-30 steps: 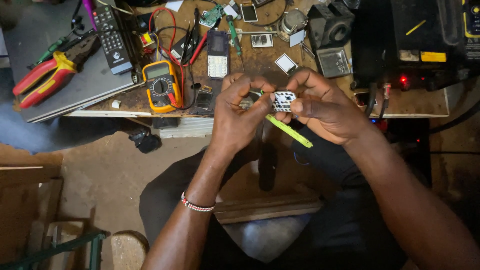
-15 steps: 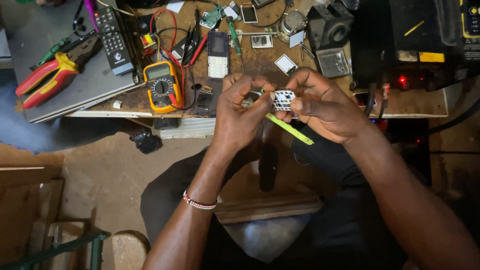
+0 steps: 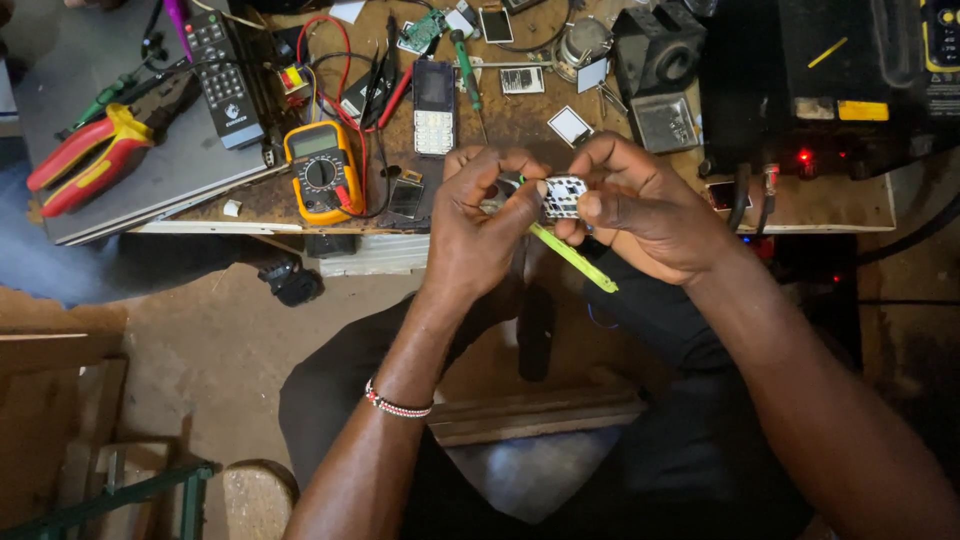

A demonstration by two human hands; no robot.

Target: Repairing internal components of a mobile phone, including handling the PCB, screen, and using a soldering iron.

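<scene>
Little has shifted since a moment ago: both hands remain raised at the bench edge, closed on the same small part. That part, a white keypad (image 3: 565, 196) with a grid of holes, sits pinched between the right hand's (image 3: 650, 205) thumb and fingers, with the left hand (image 3: 478, 232) pressing in from the other side, thumb against its edge. A green tool (image 3: 572, 257) runs from under the keypad down and to the right, its long axis slanting toward the lap (which hand grips it I cannot tell). Just beyond, on the bench (image 3: 830, 205), lie a phone (image 3: 434, 106), a yellow multimeter (image 3: 321, 172), a remote (image 3: 222, 78) and red pliers (image 3: 85, 158).
</scene>
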